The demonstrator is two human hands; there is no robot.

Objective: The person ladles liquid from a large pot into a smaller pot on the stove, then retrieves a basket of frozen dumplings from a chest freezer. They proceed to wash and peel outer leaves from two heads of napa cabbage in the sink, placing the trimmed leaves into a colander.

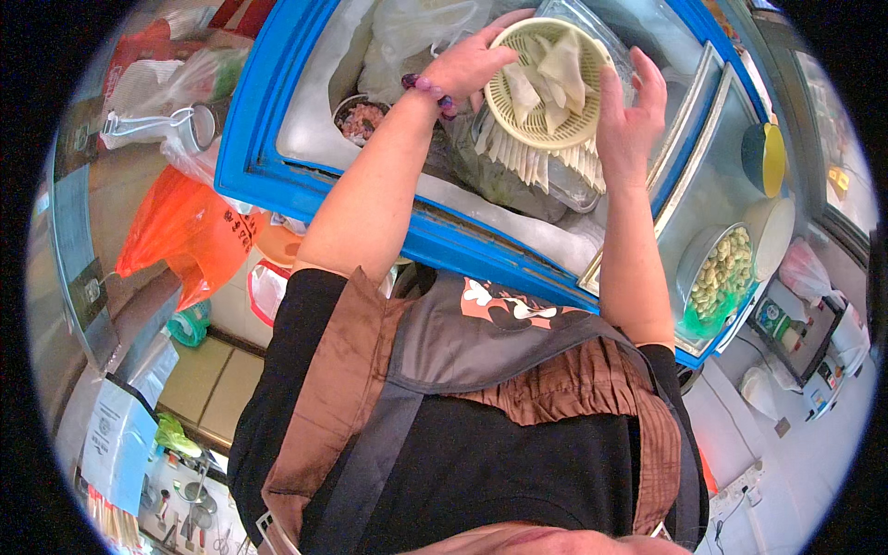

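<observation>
My left hand [466, 61], with a beaded bracelet at the wrist, grips the left rim of a round cream plastic basket [543, 140], thumb over the edge. Several pale folded dumpling wrappers or wontons [560, 69] lie inside it. At the basket's right side is my right hand [631, 128], fingers spread, its thumb against or just beside the rim. Below the basket, rows of similar folded pieces [513, 159] fill a clear plastic tray [588, 201]. All of this is within a frosted, blue-rimmed chest freezer [333, 198].
A metal bowl of minced meat [361, 121] sits at the freezer's left, near plastic bags [409, 35]. Right of the opening, the sliding glass lid [669, 257] carries a steel bowl of peanuts in shells [721, 274]. An orange plastic bag [191, 229] hangs at the left.
</observation>
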